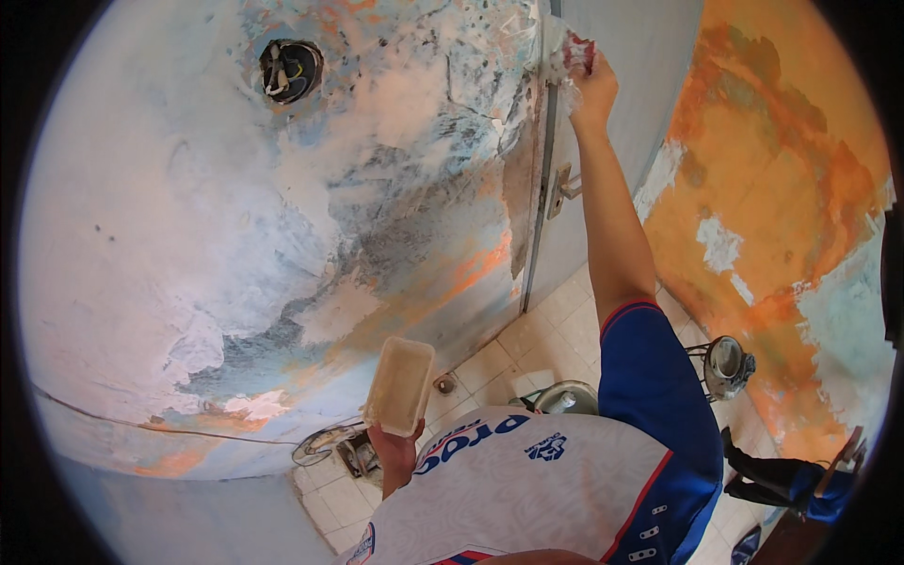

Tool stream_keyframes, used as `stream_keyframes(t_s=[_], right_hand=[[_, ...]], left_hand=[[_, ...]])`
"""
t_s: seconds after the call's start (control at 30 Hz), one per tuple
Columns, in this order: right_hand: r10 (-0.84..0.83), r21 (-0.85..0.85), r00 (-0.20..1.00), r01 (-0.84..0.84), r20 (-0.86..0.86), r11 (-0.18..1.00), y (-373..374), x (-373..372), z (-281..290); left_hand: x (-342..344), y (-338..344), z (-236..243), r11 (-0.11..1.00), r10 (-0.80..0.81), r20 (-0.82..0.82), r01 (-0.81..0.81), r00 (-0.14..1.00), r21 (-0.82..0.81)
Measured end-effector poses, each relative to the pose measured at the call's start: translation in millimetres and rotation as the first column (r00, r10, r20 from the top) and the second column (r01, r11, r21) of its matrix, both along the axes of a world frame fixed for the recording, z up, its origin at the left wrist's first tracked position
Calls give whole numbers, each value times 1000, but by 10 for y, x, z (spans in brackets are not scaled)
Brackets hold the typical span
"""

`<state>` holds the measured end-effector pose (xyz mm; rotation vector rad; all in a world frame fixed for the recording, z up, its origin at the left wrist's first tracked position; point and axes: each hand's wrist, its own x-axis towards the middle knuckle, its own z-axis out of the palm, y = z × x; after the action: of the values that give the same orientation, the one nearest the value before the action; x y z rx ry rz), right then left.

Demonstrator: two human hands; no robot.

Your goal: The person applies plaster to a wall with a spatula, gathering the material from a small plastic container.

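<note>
Rectangular tub, pale and smeared inside, is low and to the left of the door in the head view, well apart from it. The left hand has hold of it by its lower end; how far the fingers wrap beneath is hidden by the tub itself. The right arm is stretched up, with the right hand at the upper part of the door's left edge, above the handle. Its fingers are curled around a red, white-smeared tool, whose exact kind I cannot tell, nor whether it touches the surface there. Left of the door stands a wall patched in white, grey-blue and orange, with an open round wiring box set in it, wires showing. To the door's right is an orange wall with pale patches. Below the door lies a tiled floor, and below and right of it is a round vessel. Far down to the left of the door, a thin cable runs along the patched wall.
</note>
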<state>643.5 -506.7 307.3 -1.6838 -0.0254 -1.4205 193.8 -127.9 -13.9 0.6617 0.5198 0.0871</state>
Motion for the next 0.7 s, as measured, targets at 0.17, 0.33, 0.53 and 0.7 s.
stream_keyframes(t_s=[0.17, 0.33, 0.53, 0.7], right_hand=[[14, -4, 998, -14, -54, 1000, 10, 37, 39], [49, -47, 998, -47, 41, 998, -163, 88, -18], [-29, -47, 998, 32, 60, 998, -241, 202, 201], [95, -57, 995, -97, -44, 994, -37, -3, 210]], left_hand=[[-26, 2, -63, 999, -18, 46, 16, 999, 40], [-13, -9, -64, 1000, 5, 31, -6, 1000, 22], [1, 27, -70, 1000, -3, -1, 3, 1000, 1], [10, 23, -91, 1000, 4, 7, -4, 1000, 3]])
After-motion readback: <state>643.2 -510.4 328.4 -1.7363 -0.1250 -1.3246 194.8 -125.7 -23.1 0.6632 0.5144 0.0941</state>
